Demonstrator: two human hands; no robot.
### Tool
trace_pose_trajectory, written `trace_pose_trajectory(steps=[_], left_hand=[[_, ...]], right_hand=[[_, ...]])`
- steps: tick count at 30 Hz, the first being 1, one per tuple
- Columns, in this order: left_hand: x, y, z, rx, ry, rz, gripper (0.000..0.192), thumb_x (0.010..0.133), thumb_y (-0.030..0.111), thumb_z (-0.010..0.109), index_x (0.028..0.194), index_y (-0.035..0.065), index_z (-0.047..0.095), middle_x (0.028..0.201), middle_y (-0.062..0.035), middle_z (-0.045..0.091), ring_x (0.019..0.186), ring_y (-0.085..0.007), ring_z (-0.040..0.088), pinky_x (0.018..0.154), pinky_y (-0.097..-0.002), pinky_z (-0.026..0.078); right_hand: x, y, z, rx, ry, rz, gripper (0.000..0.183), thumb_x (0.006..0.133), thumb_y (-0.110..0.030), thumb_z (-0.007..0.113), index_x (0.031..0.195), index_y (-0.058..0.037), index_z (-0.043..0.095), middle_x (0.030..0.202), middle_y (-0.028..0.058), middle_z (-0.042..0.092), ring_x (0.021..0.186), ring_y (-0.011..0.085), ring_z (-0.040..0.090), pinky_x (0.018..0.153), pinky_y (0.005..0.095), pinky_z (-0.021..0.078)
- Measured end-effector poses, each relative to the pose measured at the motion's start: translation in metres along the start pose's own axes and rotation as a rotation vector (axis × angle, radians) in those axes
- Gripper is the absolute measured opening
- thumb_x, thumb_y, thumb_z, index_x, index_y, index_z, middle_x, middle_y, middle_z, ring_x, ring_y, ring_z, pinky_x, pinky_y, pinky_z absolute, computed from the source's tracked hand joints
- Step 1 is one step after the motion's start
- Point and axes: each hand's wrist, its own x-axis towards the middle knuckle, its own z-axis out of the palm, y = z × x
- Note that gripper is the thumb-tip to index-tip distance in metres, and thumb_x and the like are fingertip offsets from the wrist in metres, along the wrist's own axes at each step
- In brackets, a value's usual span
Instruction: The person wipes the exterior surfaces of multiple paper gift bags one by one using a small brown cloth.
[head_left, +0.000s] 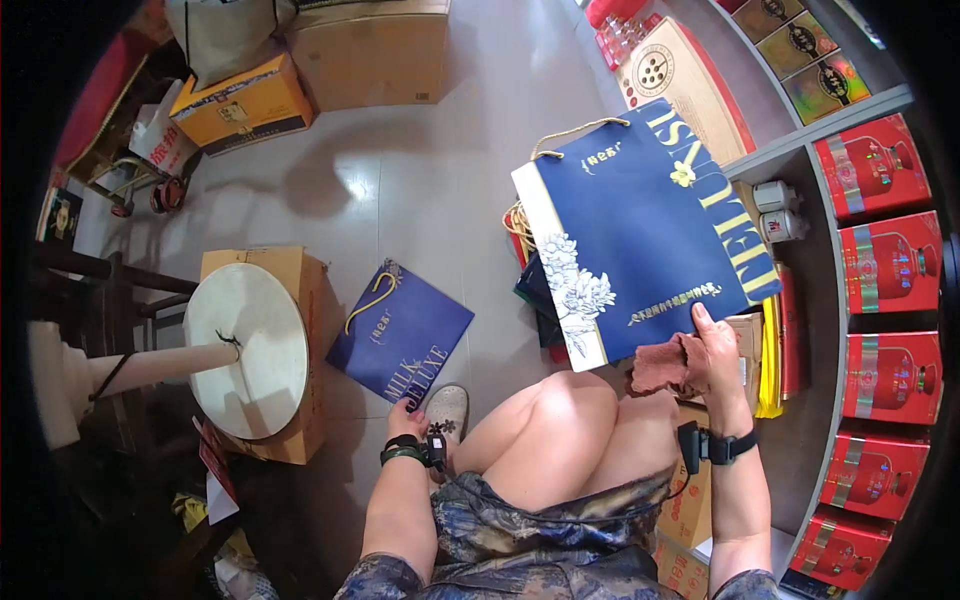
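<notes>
My right hand (720, 356) grips the lower edge of a large navy paper gift bag (637, 225) with its thumb on the front. A crumpled reddish-brown cloth (666, 365) is held in the same hand. Rope handles, gold lettering and a white flowered side panel show on this bag, which is tilted over other bags (519, 229) mostly hidden beneath it. My left hand (407, 421) pinches the bottom corner of a smaller blue-purple paper bag (412, 322) with a yellow cord handle. That bag looks flat, above the tiled floor near my shoe (448, 409).
On the right, a grey shelf unit (799, 150) holds several red boxed bottles (892, 375). A cardboard box (311, 352) with a white round disc and post (247, 322) stands at the left. Farther off are a carton (367, 60), an orange box (247, 109) and a wheeled cart (112, 187).
</notes>
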Motion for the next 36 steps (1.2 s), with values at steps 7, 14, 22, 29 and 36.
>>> trace_pose_trajectory(steps=[7, 14, 22, 29, 36], left_hand=[[0.038, 0.005, -0.022, 0.513, -0.07, 0.536, 0.042, 0.09, 0.004, 0.059, 0.129, 0.0017, 0.045, 0.121, -0.0161, 0.05, 0.1, -0.0286, 0.06, 0.084, -0.0382, 0.055], [-0.003, 0.076, -0.006, -0.501, 0.108, 0.441, 0.034, 0.093, 0.013, 0.058, 0.122, -0.0009, 0.05, 0.122, -0.014, 0.051, 0.109, -0.0249, 0.056, 0.096, -0.0391, 0.048], [-0.284, 0.067, 0.11, 1.074, -1.289, 1.028, 0.022, 0.085, 0.016, 0.069, 0.106, 0.0091, 0.068, 0.11, -0.0095, 0.067, 0.105, -0.0265, 0.062, 0.095, -0.0378, 0.046], [-0.357, 0.006, 0.081, 1.803, -1.43, 1.557, 0.044, 0.079, 0.041, 0.073, 0.11, 0.0105, 0.07, 0.151, -0.0164, 0.036, 0.145, -0.0356, 0.025, 0.106, -0.0654, 0.027], [-0.331, 0.027, 0.119, 1.499, -1.602, 0.905, 0.015, 0.085, 0.008, 0.063, 0.1, 0.0053, 0.065, 0.104, -0.0097, 0.065, 0.111, -0.0293, 0.056, 0.104, -0.0443, 0.039]], right_hand=[[0.001, 0.005, 0.006, 0.109, 0.041, -0.044, 0.04, 0.099, -0.031, 0.058, 0.079, 0.0015, 0.069, 0.072, 0.0078, 0.068, 0.057, 0.0117, 0.063, 0.052, 0.0236, 0.0503], [0.001, 0.001, 0.018, 0.144, 0.007, -0.043, 0.037, 0.099, -0.031, 0.058, 0.076, -0.0026, 0.066, 0.071, 0.0062, 0.066, 0.056, 0.0118, 0.062, 0.052, 0.0237, 0.0495], [-0.018, -0.016, 0.016, 0.213, 0.043, -0.052, 0.035, 0.098, -0.03, 0.059, 0.08, -0.0013, 0.066, 0.073, 0.0064, 0.066, 0.059, 0.0125, 0.063, 0.053, 0.025, 0.0502], [-0.043, -0.024, 0.001, 0.25, -0.044, -0.078, 0.036, 0.099, -0.033, 0.057, 0.083, -0.0013, 0.063, 0.072, 0.0081, 0.065, 0.058, 0.0147, 0.063, 0.053, 0.0263, 0.0519], [-0.068, -0.023, -0.022, 0.209, 0.001, -0.175, 0.039, 0.099, -0.033, 0.056, 0.079, -0.0007, 0.064, 0.07, 0.009, 0.065, 0.057, 0.0153, 0.063, 0.051, 0.0274, 0.0503]])
